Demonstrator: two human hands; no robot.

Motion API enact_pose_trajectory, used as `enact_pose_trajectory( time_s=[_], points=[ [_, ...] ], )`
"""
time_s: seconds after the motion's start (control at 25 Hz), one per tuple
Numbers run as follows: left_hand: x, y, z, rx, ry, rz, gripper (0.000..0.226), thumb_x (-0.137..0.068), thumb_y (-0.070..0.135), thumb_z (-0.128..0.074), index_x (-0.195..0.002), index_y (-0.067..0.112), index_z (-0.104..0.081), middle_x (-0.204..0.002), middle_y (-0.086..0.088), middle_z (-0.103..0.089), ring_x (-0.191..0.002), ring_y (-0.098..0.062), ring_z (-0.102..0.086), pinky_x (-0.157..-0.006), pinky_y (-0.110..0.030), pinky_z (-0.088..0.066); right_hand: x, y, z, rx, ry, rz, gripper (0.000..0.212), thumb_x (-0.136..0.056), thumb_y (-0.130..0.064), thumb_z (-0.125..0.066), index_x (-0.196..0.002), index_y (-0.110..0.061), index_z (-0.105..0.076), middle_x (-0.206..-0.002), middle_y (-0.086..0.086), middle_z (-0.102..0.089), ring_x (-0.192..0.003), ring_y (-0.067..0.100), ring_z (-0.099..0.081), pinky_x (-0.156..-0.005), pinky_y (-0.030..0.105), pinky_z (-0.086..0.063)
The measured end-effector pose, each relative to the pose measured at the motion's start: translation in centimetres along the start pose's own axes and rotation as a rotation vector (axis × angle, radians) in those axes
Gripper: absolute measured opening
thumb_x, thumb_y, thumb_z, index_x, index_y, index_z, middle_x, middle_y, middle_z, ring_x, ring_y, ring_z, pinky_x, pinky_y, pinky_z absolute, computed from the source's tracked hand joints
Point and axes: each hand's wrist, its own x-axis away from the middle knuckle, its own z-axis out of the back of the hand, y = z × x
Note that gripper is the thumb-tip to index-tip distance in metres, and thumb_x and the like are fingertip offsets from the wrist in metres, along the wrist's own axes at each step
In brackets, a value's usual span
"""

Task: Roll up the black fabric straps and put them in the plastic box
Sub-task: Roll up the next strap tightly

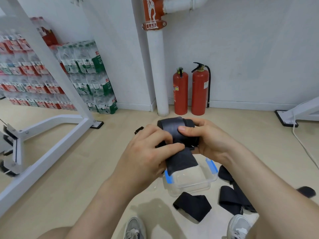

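Well behind the strap (pixel 172 129), packs (pixel 86 63) read "农".

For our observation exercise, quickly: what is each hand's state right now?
Left hand: closed, gripping the partly rolled black fabric strap.
Right hand: closed on the same strap, thumb pressing its roll.

Probably a storeroom or utility corner, not a home: shrink-wrapped packs of bottled water (pixel 89 76) are stacked against the white wall (pixel 259 49), two red fire extinguishers (pixel 180 91) stand beside a white riser pipe (pixel 159 71), and a white metal frame (pixel 82 107) rests on the pale floor (pixel 69 161).
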Motion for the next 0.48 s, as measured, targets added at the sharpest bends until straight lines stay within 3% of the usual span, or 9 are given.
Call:
enact_pose_trajectory(
  time_s=[0.12,0.24,0.36,0.48],
  points=[
    [-0.1,0.0,0.5,0.013,-0.095,0.027,0.018,-0.089,0.023,-0.06,-0.091,0.015,-0.076,-0.083,0.004,-0.068,-0.079,-0.016,-0.053,-0.066,-0.026,-0.045,-0.2,0.5,0.0,0.043,0.126,0.047,0.034,-0.083,0.001,-0.071,-0.111,-0.017,-0.068,-0.101,0.008,-0.069,-0.087,0.026,-0.07,-0.065,0.038,-0.058],
    [-0.1,0.2,0.7,-0.038,-0.145,0.016,0.023,-0.084,0.014,-0.051,-0.086,0.015,-0.073,-0.079,0.004,-0.067,-0.075,-0.019,-0.058,-0.064,-0.026,-0.042,-0.2,1.2,-0.6,0.036,0.191,0.106,0.039,-0.084,0.007,-0.069,-0.109,-0.023,-0.069,-0.112,0.011,-0.066,-0.089,0.028,-0.069,-0.062,0.038,-0.058],
    [-0.3,0.6,1.1,-0.104,-0.064,-0.037,0.028,-0.083,0.005,-0.045,-0.079,0.01,-0.072,-0.072,-0.001,-0.063,-0.067,-0.024,-0.057,-0.059,-0.031,-0.043,0.0,1.7,-1.4,0.087,0.227,0.168,0.04,-0.085,0.01,-0.066,-0.109,-0.021,-0.069,-0.11,0.01,-0.066,-0.079,0.019,-0.069,-0.056,0.03,-0.056],
    [-0.6,-0.5,1.5,-0.062,0.065,0.119,0.025,-0.08,0.006,-0.049,-0.082,0.011,-0.074,-0.076,0.001,-0.065,-0.071,-0.022,-0.056,-0.062,-0.032,-0.043,0.2,2.2,-2.1,0.174,0.15,0.265,0.044,-0.083,0.015,-0.066,-0.103,-0.024,-0.07,-0.099,0.003,-0.069,-0.079,0.018,-0.069,-0.062,0.034,-0.059]
  ],
)
